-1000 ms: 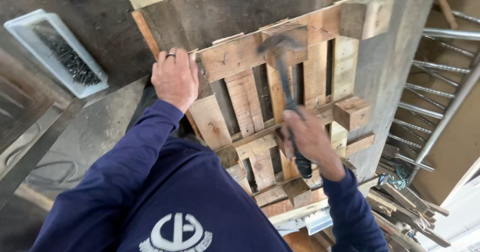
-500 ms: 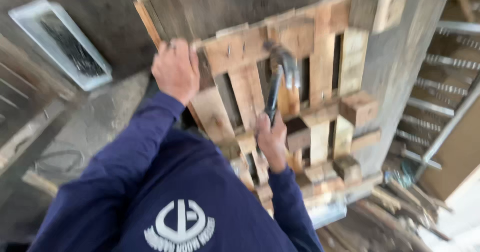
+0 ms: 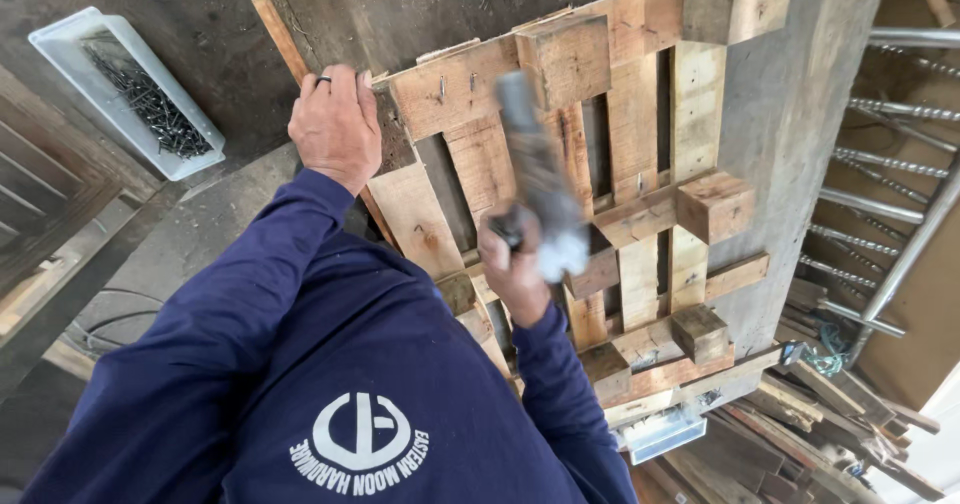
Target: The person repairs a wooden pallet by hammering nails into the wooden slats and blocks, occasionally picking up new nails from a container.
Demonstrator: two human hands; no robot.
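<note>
hammer [image 3: 535, 169]: blurred, centre frame; reads head-heavy and rigid, best held low on the handle.
right hand [image 3: 515, 254]: fist closed round the handle's lower end, head above it.
pallet [image 3: 640, 174]: stiff, rough, nail-studded wood, looks heavy.
left hand [image 3: 337, 124]: upper left, fingers curled over the pallet's edge board.

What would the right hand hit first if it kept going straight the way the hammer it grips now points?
Probably the wooden block on the pallet's upper crossboard. The right hand grips a motion-blurred hammer aimed up along the slats toward that block. Depth is unclear, so it could pass just above the wood.
</note>
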